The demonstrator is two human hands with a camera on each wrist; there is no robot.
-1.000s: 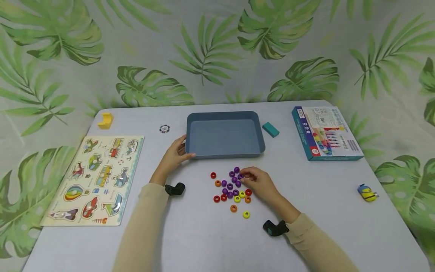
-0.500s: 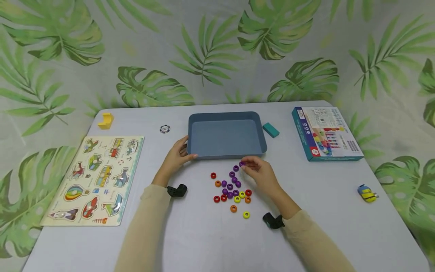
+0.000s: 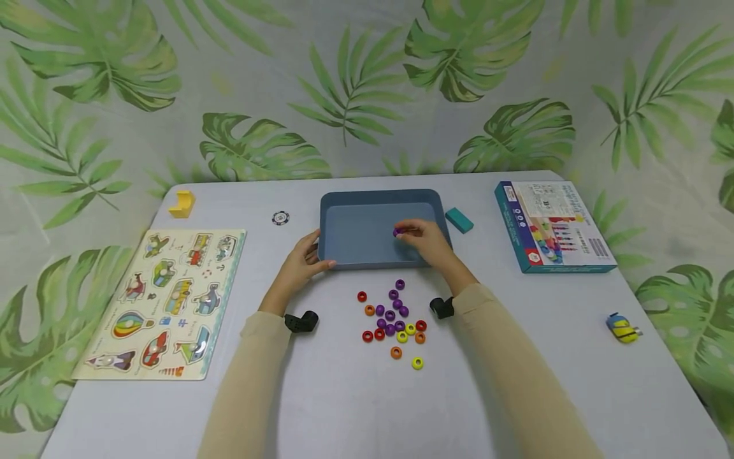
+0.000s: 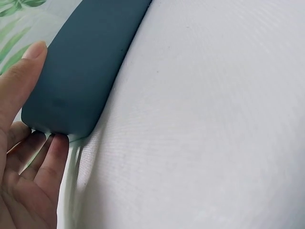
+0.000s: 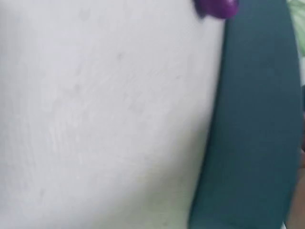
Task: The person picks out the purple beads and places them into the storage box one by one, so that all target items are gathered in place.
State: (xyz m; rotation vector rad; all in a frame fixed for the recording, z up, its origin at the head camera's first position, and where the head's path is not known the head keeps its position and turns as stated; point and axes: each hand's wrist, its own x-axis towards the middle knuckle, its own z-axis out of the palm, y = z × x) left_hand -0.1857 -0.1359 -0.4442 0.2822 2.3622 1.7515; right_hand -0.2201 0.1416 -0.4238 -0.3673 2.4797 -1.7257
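Note:
A shallow blue-grey tray (image 3: 358,233) lies at the table's far middle. My left hand (image 3: 294,271) holds its near left corner; in the left wrist view the thumb lies on the tray's front wall (image 4: 81,67) and the fingertips touch the end. Over the inside of the tray, my right hand (image 3: 429,242) pinches a purple bead (image 3: 397,233) between thumb and fingers. On the cloth in front lie several loose purple beads (image 3: 390,315), among red, orange and yellow ones. The right wrist view shows the tray's outer wall (image 5: 252,114) and a purple bead (image 5: 218,7) on the cloth.
At the left lies a wooden picture puzzle (image 3: 166,306), with a yellow block (image 3: 181,204) behind it. A poker chip (image 3: 280,218) is left of the tray, a teal block (image 3: 459,220) right of it. Farther right are a toy box (image 3: 559,226) and a small blue-and-yellow toy (image 3: 623,327).
My right hand has picked a purple bead from the group and carried it away from me, over the tray. The tray has shifted slightly right, with my left hand staying at its corner.

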